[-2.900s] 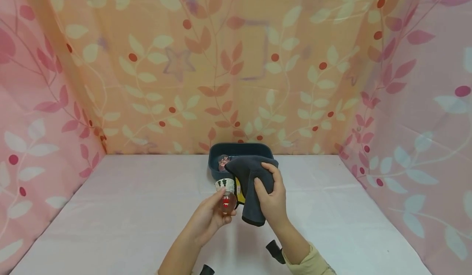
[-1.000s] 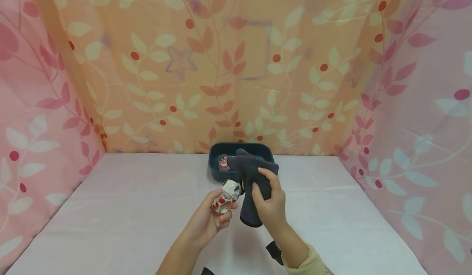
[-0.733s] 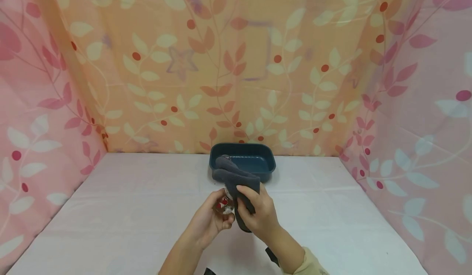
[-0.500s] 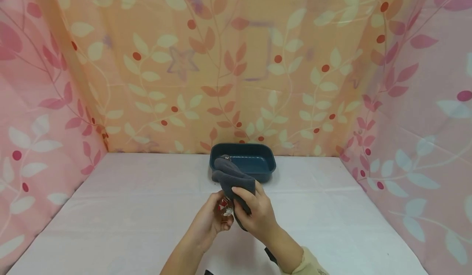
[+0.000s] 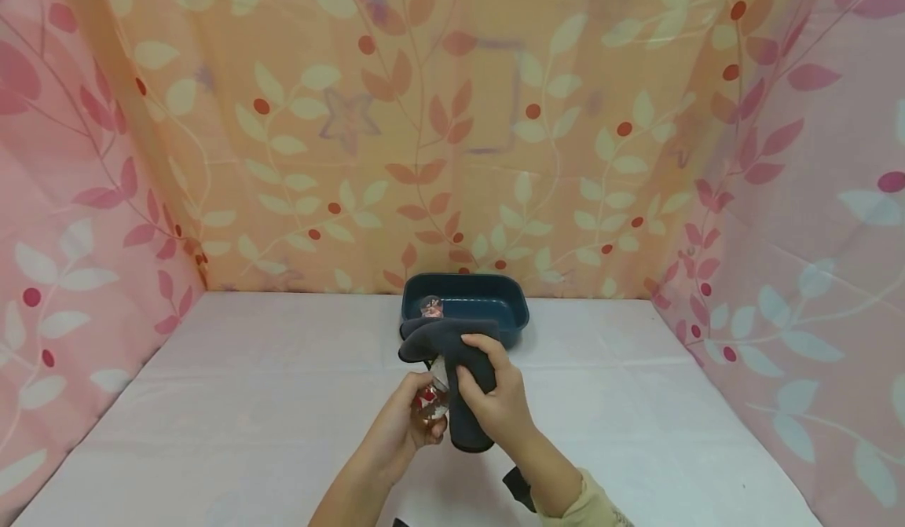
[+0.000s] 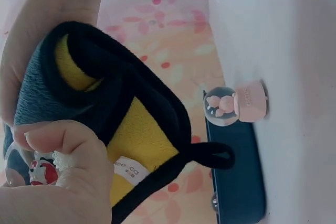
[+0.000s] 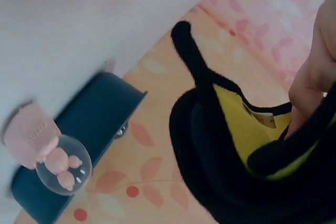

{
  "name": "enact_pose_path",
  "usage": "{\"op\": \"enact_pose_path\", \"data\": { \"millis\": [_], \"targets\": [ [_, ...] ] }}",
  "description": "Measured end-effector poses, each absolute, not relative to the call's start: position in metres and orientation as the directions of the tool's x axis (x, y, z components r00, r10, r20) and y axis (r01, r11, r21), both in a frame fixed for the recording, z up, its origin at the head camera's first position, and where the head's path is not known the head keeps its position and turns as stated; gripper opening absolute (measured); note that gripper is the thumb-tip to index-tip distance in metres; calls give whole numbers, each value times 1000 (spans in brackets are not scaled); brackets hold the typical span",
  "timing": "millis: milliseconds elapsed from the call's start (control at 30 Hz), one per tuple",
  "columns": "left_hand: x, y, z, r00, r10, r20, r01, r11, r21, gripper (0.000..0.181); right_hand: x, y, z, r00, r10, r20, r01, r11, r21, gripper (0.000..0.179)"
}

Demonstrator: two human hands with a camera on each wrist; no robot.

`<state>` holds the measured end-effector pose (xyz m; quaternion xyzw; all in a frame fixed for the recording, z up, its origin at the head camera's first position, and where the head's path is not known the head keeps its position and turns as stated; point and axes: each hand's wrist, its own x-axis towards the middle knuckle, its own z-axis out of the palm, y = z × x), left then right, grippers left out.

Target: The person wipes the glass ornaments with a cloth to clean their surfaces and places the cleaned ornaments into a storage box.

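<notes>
My left hand (image 5: 410, 417) holds a small snow globe (image 5: 431, 403) with a red-and-white figure inside. Its pale base is partly covered by a folded dark grey towel (image 5: 472, 401). My right hand (image 5: 498, 397) grips that towel and presses it against the globe's base end. In the left wrist view the towel shows a yellow back (image 6: 142, 135), black trim, a white label and a hanging loop. The left thumb (image 6: 58, 140) lies across the globe, and the glass is mostly hidden there. The right wrist view shows mainly the towel (image 7: 231, 124) and part of the right hand.
A dark blue rectangular bin (image 5: 495, 315) stands at the back of the white table (image 5: 283, 401). One pinkish globe (image 5: 431, 307) is at its left end. In the wrist views a pink snow globe (image 6: 252, 102) stands upright before the bin, hidden in the head view.
The right hand has brought the towel leftward onto the globe's base. Over the last half second the towel's loose end has dropped, uncovering the pinkish globe at the bin.
</notes>
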<state>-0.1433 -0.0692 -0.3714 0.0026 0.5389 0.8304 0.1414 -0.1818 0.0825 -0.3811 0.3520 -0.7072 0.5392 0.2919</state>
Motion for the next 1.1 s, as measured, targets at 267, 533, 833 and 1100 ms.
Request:
{"op": "enact_pose_path", "data": {
  "millis": [267, 533, 833, 1100],
  "targets": [
    [-143, -70, -373, -944, 301, -138, -264, -431, 863, 28, -182, 87, -379, -834, -77, 546, -551, 73, -831, 36],
    [-144, -72, -375, -936, 310, -168, -306, -477, 824, 25, -192, 95, -384, -927, -26, 373, -374, 33, -927, 36],
    [-145, -75, -375, -931, 322, -169, -313, -470, 825, 36, -187, 102, -381, -778, 173, 604, -584, 155, -797, 36],
    [-143, -73, -371, -932, 343, -115, -289, -515, 807, 46, -176, 84, -385, -379, 4, 926, -896, 249, -368, 26]
  ]
}}
